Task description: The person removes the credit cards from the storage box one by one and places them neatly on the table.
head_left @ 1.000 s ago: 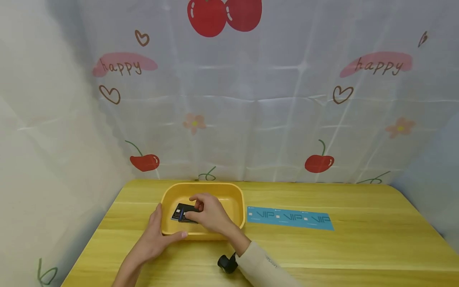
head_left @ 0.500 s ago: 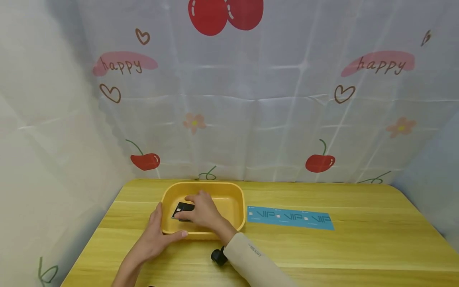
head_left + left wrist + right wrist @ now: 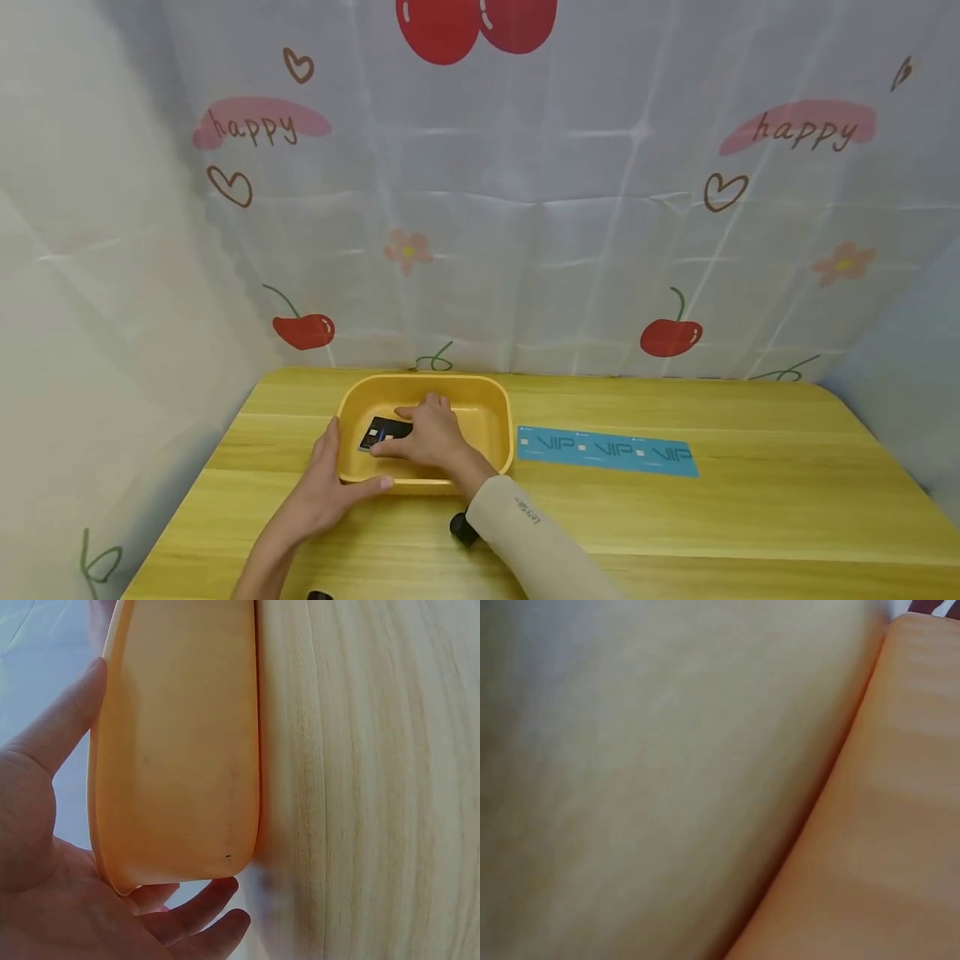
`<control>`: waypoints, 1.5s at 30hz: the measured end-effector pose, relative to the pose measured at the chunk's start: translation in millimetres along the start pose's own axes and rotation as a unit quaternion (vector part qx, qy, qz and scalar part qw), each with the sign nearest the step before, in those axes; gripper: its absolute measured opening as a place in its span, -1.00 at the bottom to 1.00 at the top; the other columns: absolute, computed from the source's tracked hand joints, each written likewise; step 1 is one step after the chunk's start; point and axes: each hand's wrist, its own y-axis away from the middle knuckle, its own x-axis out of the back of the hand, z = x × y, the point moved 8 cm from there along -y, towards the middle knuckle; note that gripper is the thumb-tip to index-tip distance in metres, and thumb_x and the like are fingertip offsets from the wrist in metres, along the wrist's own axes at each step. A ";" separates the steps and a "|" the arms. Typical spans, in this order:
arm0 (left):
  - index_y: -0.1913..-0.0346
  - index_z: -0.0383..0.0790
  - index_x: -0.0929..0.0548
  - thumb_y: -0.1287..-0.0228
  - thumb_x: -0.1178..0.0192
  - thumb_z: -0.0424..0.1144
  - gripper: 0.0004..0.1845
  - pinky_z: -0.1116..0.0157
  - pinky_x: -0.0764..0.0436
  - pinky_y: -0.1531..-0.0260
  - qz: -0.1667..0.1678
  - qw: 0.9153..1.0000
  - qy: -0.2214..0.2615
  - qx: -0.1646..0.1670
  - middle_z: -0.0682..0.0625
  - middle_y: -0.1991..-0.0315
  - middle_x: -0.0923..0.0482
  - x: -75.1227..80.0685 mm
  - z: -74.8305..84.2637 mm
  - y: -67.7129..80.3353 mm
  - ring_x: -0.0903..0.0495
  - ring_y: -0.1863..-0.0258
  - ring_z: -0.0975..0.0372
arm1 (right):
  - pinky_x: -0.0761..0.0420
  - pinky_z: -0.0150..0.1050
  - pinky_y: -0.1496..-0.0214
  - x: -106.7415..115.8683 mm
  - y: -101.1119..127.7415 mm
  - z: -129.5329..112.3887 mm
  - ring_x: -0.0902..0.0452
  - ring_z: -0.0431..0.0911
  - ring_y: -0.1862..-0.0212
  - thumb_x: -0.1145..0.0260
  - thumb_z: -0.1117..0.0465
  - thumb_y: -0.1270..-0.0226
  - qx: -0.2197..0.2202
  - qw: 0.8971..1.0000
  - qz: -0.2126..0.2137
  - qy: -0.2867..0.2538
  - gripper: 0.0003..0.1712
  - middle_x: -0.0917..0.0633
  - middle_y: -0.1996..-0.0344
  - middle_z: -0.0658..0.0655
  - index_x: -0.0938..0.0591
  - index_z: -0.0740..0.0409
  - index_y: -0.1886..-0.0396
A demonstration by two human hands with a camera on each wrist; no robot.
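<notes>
One yellow tub sits on the table. Inside it, at its left end, lies one black card, long axis running left-right, slightly tilted. The right hand pinches the card. The left hand clasps the tub's near-left corner. Three blue VIP cards lie in a row right of the tub.

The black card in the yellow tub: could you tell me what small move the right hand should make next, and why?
Probably close the fingers on the card and lift it straight up. The right hand lies over the card's right part inside the tub, though a firm grip is not visible. The left hand grips the tub's near-left corner, steadying it on the table.
</notes>
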 end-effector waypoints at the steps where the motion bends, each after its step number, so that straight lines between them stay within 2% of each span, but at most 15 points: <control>1: -0.51 -0.43 0.44 -0.10 -0.45 0.08 0.38 -0.19 0.04 -0.37 -0.001 1.000 -0.001 0.002 -0.43 -0.51 0.36 0.1 0.3 0.0 0.17 -0.47 -0.24 | -0.36 -0.27 0.05 0.1 0.0 0.0 -0.26 -0.06 0.05 -0.51 -0.37 0.06 0.000 1.000 0.000 0.006 -0.07 -0.50 0.01 0.18 -0.63 0.07 -0.25; 8: -0.50 -0.44 0.45 -0.09 -0.46 0.10 0.39 -0.19 0.02 -0.36 -0.008 1.000 -0.008 0.008 -0.45 -0.50 0.35 1.0 1.0 2.3 0.15 -0.46 -0.26 | -0.34 -0.31 0.11 0.0 1.4 -0.6 -0.22 -0.08 0.11 -0.58 -0.31 0.11 0.000 0.999 0.008 0.045 -0.08 -0.47 0.13 0.10 -0.65 0.15 -0.20; 17: -0.51 -0.43 0.45 -0.09 -0.46 0.09 0.39 -0.20 0.03 -0.36 -0.004 1.000 -0.007 0.012 -0.45 -0.50 0.35 3.4 -1.3 0.7 0.15 -0.46 -0.25 | -0.33 -0.29 0.12 -3.5 -1.2 0.7 -0.21 -0.07 0.14 -0.65 -0.16 0.13 -0.002 0.996 0.000 0.091 -0.31 -0.44 0.23 0.05 -0.74 0.09 0.00; 32: -0.50 -0.44 0.45 -0.09 -0.47 0.08 0.39 -0.19 0.01 -0.37 -0.007 1.000 -0.013 0.016 -0.45 -0.49 0.35 3.6 -0.8 0.8 0.13 -0.46 -0.24 | -0.34 -0.22 0.04 -1.6 -0.7 -1.9 -0.24 -0.05 0.08 -0.61 -0.07 0.03 -0.001 0.998 0.003 0.066 -0.37 -0.49 0.17 0.08 -0.74 0.12 -0.04; 45: -0.51 -0.42 0.45 -0.09 -0.47 0.06 0.39 -0.19 -0.02 -0.36 -0.009 1.000 -0.007 0.014 -0.44 -0.49 0.33 -0.6 0.6 1.5 0.12 -0.45 -0.23 | -0.35 -0.22 0.08 1.0 3.5 -0.3 -0.25 -0.05 0.09 -0.60 -0.05 0.02 0.011 0.998 0.014 0.062 -0.32 -0.51 0.14 0.10 -0.70 0.11 -0.12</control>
